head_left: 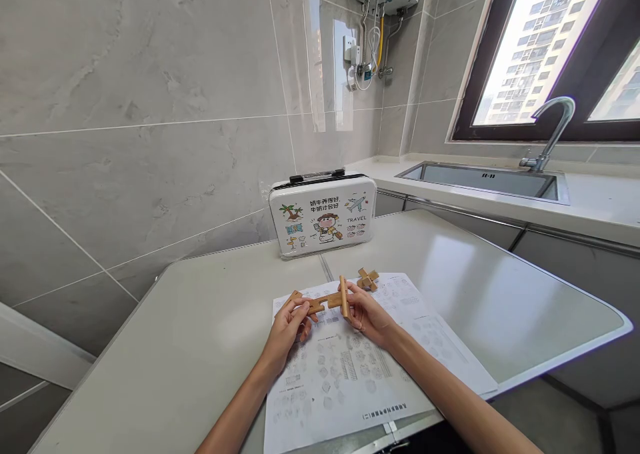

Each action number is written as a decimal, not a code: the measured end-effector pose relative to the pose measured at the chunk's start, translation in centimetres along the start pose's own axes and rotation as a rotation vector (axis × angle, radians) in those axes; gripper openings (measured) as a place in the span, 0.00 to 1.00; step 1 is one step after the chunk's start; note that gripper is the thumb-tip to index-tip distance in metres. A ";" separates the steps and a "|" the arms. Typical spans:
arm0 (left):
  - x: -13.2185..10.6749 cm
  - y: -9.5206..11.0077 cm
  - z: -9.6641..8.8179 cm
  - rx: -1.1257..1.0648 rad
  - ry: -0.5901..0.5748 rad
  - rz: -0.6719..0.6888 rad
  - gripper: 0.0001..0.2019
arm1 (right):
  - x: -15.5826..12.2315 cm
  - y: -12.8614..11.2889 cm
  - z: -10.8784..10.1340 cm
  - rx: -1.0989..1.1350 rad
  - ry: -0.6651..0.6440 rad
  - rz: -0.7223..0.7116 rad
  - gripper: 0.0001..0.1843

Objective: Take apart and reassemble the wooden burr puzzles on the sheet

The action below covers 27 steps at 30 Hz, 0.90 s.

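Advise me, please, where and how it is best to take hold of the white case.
Probably by the black handle, coming from above. The white case stands on a long edge on the table, so the handle lies along its top, within reach from overhead.

A pale, glossy table [220, 354] carries a white case [323, 219], which stands upright with its handle on top. In front of the case, on the viewer's side, printed paper [367, 384] lies flat. Between them, before the case's right end, a small wooden cross [368, 280] sits at the paper's far edge.
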<state>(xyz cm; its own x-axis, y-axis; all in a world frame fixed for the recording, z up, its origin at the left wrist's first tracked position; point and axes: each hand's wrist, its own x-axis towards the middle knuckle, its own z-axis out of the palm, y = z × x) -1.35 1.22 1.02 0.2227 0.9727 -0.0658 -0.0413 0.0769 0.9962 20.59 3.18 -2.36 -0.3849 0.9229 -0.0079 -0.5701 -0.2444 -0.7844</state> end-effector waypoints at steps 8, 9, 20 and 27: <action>0.2 -0.3 -0.1 0.016 0.024 -0.030 0.24 | 0.0 0.0 -0.3 -0.045 -0.030 0.035 0.18; 0.1 -0.3 -0.1 0.018 0.021 -0.034 0.24 | 0.0 0.0 -0.4 -0.050 -0.031 0.037 0.18; 0.1 -0.3 -0.2 0.047 0.002 -0.011 0.25 | -0.3 -0.7 0.6 -0.067 0.019 0.009 0.19; 0.1 -0.9 -0.3 0.288 0.131 0.101 0.22 | -0.2 -0.3 0.8 -0.302 0.205 -0.063 0.28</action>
<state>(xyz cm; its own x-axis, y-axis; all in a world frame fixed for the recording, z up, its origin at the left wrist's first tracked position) -1.62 1.29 0.07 0.1037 0.9936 0.0458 0.2247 -0.0683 0.9720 20.32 2.83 -1.63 -0.1848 0.9813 -0.0534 -0.3366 -0.1142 -0.9347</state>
